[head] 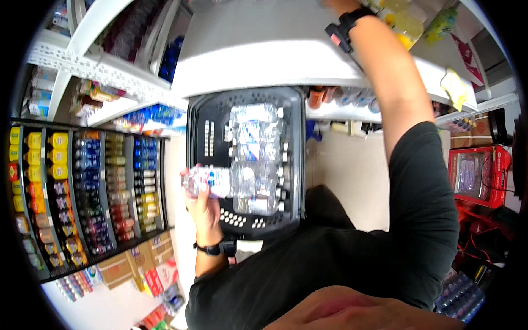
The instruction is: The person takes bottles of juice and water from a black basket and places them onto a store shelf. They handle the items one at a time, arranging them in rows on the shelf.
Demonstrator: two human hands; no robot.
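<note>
My left hand (204, 202) grips a clear plastic water bottle (216, 181) with a white, red and blue label. The bottle lies sideways above the left part of a black plastic basket (208, 103). Inside the basket, several clear water bottles (253, 136) lie on their sides, most with caps towards the right. My right hand (344, 5) reaches to the white shelf (255, 37) ahead of me. It is blurred and cut by the upper edge of the view, so its fingers are hidden.
Drinks with yellow contents (406, 22) stand on the shelf beside my right forearm. Below the shelf board are more bottles (346, 97). To the left, a black rack (103, 185) holds rows of drinks, with cardboard boxes (119, 268) near it. A red box (478, 175) is at the right.
</note>
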